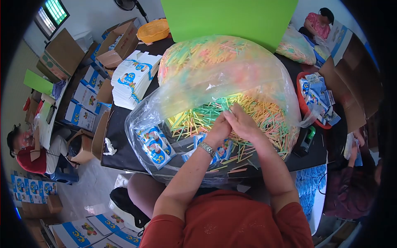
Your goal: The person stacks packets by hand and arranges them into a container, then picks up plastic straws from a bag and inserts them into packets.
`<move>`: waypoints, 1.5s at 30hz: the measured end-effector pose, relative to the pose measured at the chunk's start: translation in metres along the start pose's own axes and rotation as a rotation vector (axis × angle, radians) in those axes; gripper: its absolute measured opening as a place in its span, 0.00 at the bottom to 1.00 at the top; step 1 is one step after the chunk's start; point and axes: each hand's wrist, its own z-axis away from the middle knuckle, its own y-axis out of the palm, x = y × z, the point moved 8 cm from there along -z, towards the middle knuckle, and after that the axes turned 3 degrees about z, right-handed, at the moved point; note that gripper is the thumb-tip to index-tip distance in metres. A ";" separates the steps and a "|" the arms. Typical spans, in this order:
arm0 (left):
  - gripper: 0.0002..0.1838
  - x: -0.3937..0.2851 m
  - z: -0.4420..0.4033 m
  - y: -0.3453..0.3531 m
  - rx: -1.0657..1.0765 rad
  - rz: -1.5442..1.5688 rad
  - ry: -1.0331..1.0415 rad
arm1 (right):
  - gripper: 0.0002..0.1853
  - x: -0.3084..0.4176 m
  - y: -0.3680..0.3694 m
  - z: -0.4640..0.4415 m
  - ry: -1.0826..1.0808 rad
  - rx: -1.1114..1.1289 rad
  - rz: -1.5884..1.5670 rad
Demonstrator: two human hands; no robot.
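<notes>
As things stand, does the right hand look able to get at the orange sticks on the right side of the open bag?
Probably yes: the right hand is close beside the orange sticks, which seem uncovered, with the clear bag gaping open above them.

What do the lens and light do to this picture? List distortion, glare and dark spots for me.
Head view: wide-lens distortion, with black closing in around the corners; head view: pale, milky sheen on the clear plastic bag, while the coloured sticks in its opening show clearer; head view: the window glows bright, but the person at far right is dim.
</notes>
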 end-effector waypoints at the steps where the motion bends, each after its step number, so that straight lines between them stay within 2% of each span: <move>1: 0.09 0.004 0.001 -0.003 0.030 -0.027 -0.128 | 0.25 0.002 -0.008 0.002 -0.005 -0.001 -0.001; 3: 0.11 0.000 0.003 -0.008 -0.019 0.002 -0.086 | 0.20 -0.011 -0.021 0.013 0.105 -0.014 -0.414; 4: 0.12 -0.002 0.006 -0.013 -0.083 0.069 -0.122 | 0.15 -0.021 -0.018 0.015 0.117 -0.073 -0.426; 5: 0.14 -0.001 0.008 -0.016 -0.146 0.136 -0.159 | 0.15 -0.025 -0.012 0.018 0.117 -0.079 -0.427; 7: 0.14 -0.005 0.008 -0.009 -0.170 0.223 -0.110 | 0.14 -0.007 -0.022 0.032 -0.155 -0.328 -0.298; 8: 0.15 -0.008 0.008 -0.009 -0.198 0.314 -0.058 | 0.14 0.002 -0.021 0.039 -0.155 -0.329 -0.298; 10: 0.15 -0.013 0.010 -0.006 -0.134 0.304 -0.058 | 0.12 0.025 -0.006 0.049 -0.136 -0.176 -0.129; 12: 0.17 -0.019 0.013 0.006 -0.033 0.370 0.004 | 0.14 0.014 0.012 0.046 -0.100 -0.135 -0.154; 14: 0.18 -0.022 0.022 0.014 -0.037 0.370 0.033 | 0.17 -0.012 0.030 0.037 0.235 0.030 -0.504; 16: 0.19 -0.024 0.025 0.017 -0.014 0.373 0.091 | 0.16 -0.013 0.033 0.040 0.284 0.064 -0.588; 18: 0.19 -0.016 0.025 0.011 -0.027 0.388 0.074 | 0.12 0.003 0.023 0.047 0.015 -0.054 -0.285; 19: 0.20 -0.013 0.025 0.009 -0.040 0.406 0.055 | 0.11 0.008 0.026 0.050 -0.044 -0.059 -0.277; 23: 0.18 -0.012 0.026 -0.018 -0.133 0.472 0.093 | 0.10 0.007 0.003 0.064 -0.078 -0.130 -0.087; 24: 0.18 -0.008 0.026 -0.021 -0.132 0.477 0.098 | 0.09 -0.002 -0.015 0.064 -0.040 -0.244 -0.081; 25: 0.16 -0.005 0.030 -0.015 -0.070 0.317 0.046 | 0.08 -0.009 -0.030 0.064 0.002 -0.356 -0.080; 26: 0.15 0.000 0.034 -0.009 -0.006 0.152 -0.011 | 0.07 -0.010 -0.028 0.060 0.009 -0.302 0.003; 27: 0.12 0.015 0.040 -0.002 -0.049 0.159 -0.084 | 0.07 -0.006 -0.024 0.061 0.017 -0.308 0.000; 28: 0.12 0.019 0.043 0.008 -0.042 0.152 -0.090 | 0.08 0.009 -0.012 0.058 -0.003 -0.249 0.139; 30: 0.11 0.025 0.048 0.018 -0.093 0.446 -0.057 | 0.12 0.017 0.005 0.056 0.005 -0.139 0.389; 31: 0.11 0.023 0.048 0.019 -0.060 0.500 -0.056 | 0.12 0.018 0.001 0.056 0.001 -0.139 0.394; 33: 0.12 0.024 0.052 0.017 -0.044 0.422 -0.083 | 0.12 0.020 0.008 0.056 -0.024 0.081 0.443; 34: 0.12 0.022 0.058 0.014 -0.028 0.338 -0.120 | 0.13 0.027 -0.008 0.056 -0.007 0.145 0.265; 35: 0.11 0.012 0.060 0.016 0.101 0.185 -0.142 | 0.14 0.036 -0.037 0.059 -0.100 -0.095 0.164; 36: 0.11 0.009 0.062 0.019 0.096 0.191 -0.143 | 0.15 0.044 -0.066 0.065 -0.191 -0.335 0.064; 37: 0.09 -0.004 0.071 0.038 0.194 -0.137 -0.113 | 0.15 0.073 -0.090 0.073 -0.432 -0.544 0.076; 38: 0.07 -0.008 0.079 0.050 0.292 -0.466 -0.088 | 0.15 0.068 -0.088 0.075 -0.424 -0.541 0.075; 39: 0.03 0.012 0.074 0.057 0.385 -0.347 0.156 | 0.14 0.058 -0.059 0.070 -0.399 -0.206 0.131; 40: 0.03 0.015 0.078 0.055 0.381 -0.341 0.143 | 0.14 0.051 -0.028 0.072 -0.372 0.131 0.182; 41: 0.04 0.030 0.080 0.050 0.385 -0.239 -0.046 | 0.12 0.053 -0.021 0.085 -0.406 0.134 0.332; 42: 0.07 0.044 0.083 0.046 0.383 -0.129 -0.229 | 0.12 0.054 -0.013 0.095 -0.408 0.153 0.332; 44: 0.10 0.037 0.090 0.053 0.375 -0.138 -0.247 | 0.11 0.057 -0.016 0.113 -0.389 -0.056 0.409; 45: 0.11 0.041 0.085 0.052 0.362 -0.215 -0.164 | 0.09 0.050 -0.014 0.117 -0.292 -0.047 0.335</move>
